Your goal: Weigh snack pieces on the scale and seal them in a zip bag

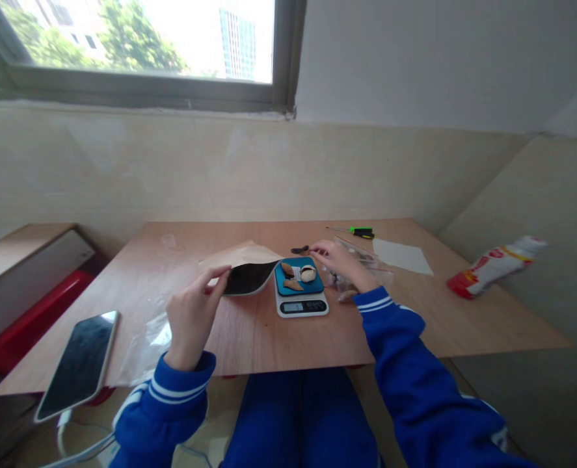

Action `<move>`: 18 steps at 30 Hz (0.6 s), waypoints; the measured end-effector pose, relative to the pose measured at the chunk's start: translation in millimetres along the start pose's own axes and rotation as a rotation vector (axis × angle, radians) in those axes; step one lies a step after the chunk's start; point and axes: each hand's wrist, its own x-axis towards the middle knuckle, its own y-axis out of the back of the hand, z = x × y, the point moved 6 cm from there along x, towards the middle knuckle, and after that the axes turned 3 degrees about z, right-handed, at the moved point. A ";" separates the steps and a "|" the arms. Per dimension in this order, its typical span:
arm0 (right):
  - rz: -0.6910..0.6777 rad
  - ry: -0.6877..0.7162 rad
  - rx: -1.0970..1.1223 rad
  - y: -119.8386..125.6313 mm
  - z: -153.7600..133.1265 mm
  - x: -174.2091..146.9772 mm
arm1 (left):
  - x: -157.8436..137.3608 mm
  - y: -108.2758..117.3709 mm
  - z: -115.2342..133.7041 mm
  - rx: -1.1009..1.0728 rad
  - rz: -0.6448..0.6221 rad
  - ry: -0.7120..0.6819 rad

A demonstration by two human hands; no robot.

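My left hand [193, 312] is closed on the left edge of a thin, dark, slightly curved sheet [252, 278] with a pale rim. The sheet's right end reaches the left side of a kitchen scale [302, 307]. On the scale's blue top lie a pale rounded shell-like piece [308, 273], a brown oval piece [287, 269] and a flat brown piece [293, 285]. Beyond the scale, my right hand [337, 260] pinches the end of a small dark elongated piece [299, 249]. Its exact kind is too small to make out.
Clear plastic bags with small pieces [349, 294] lie right of the scale, near white paper [402, 255] and green-and-black screwdrivers [361, 231]. A red-and-white bottle [493, 266] stands at the right. A phone [78, 364] with a cable and an empty-looking plastic bag [146, 348] lie left.
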 end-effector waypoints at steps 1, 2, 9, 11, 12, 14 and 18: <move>-0.061 0.016 -0.076 -11.1 3.9 3.2 | -0.3 -0.2 -0.8 0.001 -0.002 0.001; -0.111 0.029 -0.137 -21.0 7.4 5.9 | -0.6 -0.3 -1.7 0.002 -0.004 0.002; -0.197 0.042 -0.189 -48.7 25.1 14.9 | -1.7 -0.3 -8.0 0.020 -0.014 0.007; -0.204 0.029 -0.172 -50.1 29.4 15.0 | -1.8 -1.3 -8.4 0.022 -0.011 0.005; -0.204 0.020 -0.162 -50.3 31.2 15.0 | -1.9 -1.8 -8.3 0.023 -0.008 0.004; -0.197 0.001 -0.135 -50.3 33.4 14.9 | -2.1 -2.7 -7.6 0.022 -0.002 0.002; -0.183 -0.009 -0.046 -52.1 31.1 15.8 | -2.5 -2.9 -4.2 0.011 0.008 -0.017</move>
